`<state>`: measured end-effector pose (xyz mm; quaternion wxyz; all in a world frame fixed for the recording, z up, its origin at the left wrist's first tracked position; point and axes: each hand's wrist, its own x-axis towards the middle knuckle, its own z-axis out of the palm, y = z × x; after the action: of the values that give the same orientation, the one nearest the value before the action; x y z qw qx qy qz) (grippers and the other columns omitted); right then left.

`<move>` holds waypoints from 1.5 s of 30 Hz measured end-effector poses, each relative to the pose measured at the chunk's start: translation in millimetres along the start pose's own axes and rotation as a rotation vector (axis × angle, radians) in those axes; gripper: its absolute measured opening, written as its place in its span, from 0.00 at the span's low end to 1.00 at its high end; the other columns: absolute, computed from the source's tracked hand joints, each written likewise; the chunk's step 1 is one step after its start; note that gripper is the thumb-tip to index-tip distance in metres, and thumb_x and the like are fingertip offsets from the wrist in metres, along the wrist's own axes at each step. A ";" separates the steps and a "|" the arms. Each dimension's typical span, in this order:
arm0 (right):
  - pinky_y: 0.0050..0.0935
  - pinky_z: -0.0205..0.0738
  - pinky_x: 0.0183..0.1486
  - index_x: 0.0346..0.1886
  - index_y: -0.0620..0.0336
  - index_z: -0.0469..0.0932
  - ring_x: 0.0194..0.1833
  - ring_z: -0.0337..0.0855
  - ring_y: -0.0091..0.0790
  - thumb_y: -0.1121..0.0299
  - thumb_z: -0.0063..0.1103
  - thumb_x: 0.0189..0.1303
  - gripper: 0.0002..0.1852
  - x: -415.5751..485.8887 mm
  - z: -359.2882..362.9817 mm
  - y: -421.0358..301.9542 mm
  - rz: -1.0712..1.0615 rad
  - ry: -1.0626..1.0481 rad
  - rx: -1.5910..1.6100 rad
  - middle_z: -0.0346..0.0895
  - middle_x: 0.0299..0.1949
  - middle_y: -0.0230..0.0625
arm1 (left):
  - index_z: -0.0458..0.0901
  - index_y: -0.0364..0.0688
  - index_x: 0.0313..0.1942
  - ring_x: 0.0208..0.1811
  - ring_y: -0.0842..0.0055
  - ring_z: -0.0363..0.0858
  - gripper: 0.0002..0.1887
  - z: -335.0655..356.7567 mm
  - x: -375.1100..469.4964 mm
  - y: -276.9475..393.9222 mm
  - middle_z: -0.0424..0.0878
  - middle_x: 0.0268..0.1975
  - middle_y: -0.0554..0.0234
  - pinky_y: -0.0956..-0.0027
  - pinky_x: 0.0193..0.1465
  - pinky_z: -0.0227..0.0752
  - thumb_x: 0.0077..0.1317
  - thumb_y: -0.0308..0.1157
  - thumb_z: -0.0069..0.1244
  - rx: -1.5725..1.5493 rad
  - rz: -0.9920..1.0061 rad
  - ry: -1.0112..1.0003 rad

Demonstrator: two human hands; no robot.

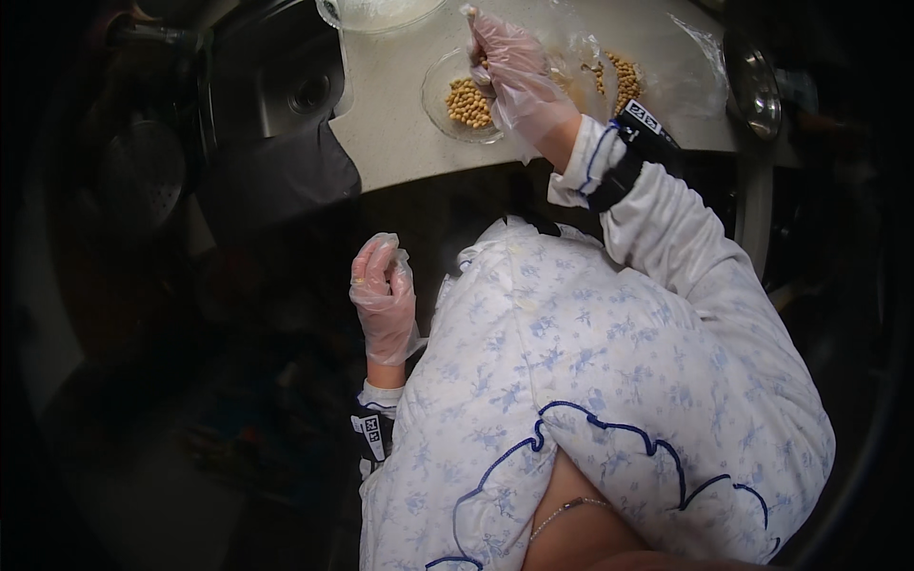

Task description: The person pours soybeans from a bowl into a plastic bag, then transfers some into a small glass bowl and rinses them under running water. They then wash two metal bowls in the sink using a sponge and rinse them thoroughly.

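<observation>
Clear plastic gloves cover both my hands. My right hand (518, 78) is raised over the right side of a clear glass bowl (435, 118) on the counter, its fingers curled around a few soybeans that show between them. More dry soybeans (468, 103) lie in the bowl. Close beyond my right wrist, a clear plastic bag (675, 89) holds soybeans (626, 78) too. My left hand (383, 300) hangs below the counter at my side, its fingers loosely bent and nothing visible in them.
A dark sink (275, 78) is at the upper left, with a dark grey cloth or mat (285, 168) over its front edge. Another clear bowl (385, 18) with whitish contents stands at the counter's back. A shiny metal bowl (757, 93) is at the right, near the counter's edge.
</observation>
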<state>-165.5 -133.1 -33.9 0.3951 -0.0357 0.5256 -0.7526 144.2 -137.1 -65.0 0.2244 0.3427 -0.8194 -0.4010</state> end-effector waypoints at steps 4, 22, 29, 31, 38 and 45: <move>0.21 0.59 0.24 0.23 0.55 0.73 0.21 0.68 0.19 0.55 0.60 0.67 0.19 12.8 -16.2 24.5 -0.082 0.033 -0.181 0.69 0.19 0.26 | 0.80 0.36 0.50 0.49 0.73 0.80 0.18 -9.0 -10.9 -11.1 0.76 0.54 0.57 0.72 0.54 0.76 0.60 0.15 0.46 0.039 -0.054 0.001; 0.29 0.57 0.69 0.68 0.61 0.64 0.66 0.67 0.34 0.49 0.39 0.75 0.29 -18.8 -49.5 8.3 -0.810 -0.484 -1.258 0.69 0.63 0.45 | 0.81 0.36 0.48 0.49 0.61 0.81 0.17 -0.8 15.1 -14.4 0.81 0.49 0.50 0.64 0.53 0.77 0.57 0.17 0.49 -0.009 0.082 -0.026; 0.23 0.72 0.43 0.51 0.61 0.72 0.41 0.77 0.26 0.57 0.50 0.72 0.16 -77.4 -33.7 -118.8 -0.419 -0.516 -0.344 0.75 0.46 0.35 | 0.81 0.36 0.47 0.44 0.62 0.84 0.17 6.0 20.3 -8.2 0.82 0.47 0.49 0.66 0.48 0.80 0.57 0.14 0.48 0.035 0.157 -0.017; 0.22 0.72 0.40 0.49 0.61 0.75 0.38 0.77 0.23 0.55 0.52 0.72 0.18 -83.1 -51.5 -147.6 -0.453 -0.359 -0.378 0.77 0.41 0.33 | 0.81 0.37 0.48 0.42 0.64 0.84 0.18 12.0 31.7 16.2 0.82 0.47 0.49 0.66 0.47 0.80 0.57 0.13 0.48 -0.156 0.150 -0.039; 0.37 0.73 0.54 0.47 0.59 0.79 0.52 0.77 0.38 0.65 0.51 0.68 0.12 -3.8 -158.4 -86.1 -1.170 -0.302 -1.857 0.79 0.42 0.39 | 0.81 0.43 0.49 0.34 0.68 0.80 0.15 99.1 123.2 145.2 0.81 0.44 0.54 0.67 0.34 0.75 0.60 0.23 0.52 0.306 0.911 -0.292; 0.44 0.64 0.64 0.62 0.42 0.74 0.58 0.72 0.43 0.51 0.46 0.68 0.22 4.4 -185.9 -32.9 -0.982 -0.388 -2.062 0.72 0.61 0.37 | 0.80 0.42 0.29 0.35 0.63 0.81 0.02 144.5 170.4 162.8 0.79 0.34 0.56 0.62 0.36 0.76 0.56 0.25 0.50 0.602 0.847 -0.437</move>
<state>-274.0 10.3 -91.3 -0.0824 -0.6559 0.7500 -0.0212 -124.0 -118.5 -0.6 0.0832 -0.0582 -0.9911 -0.0860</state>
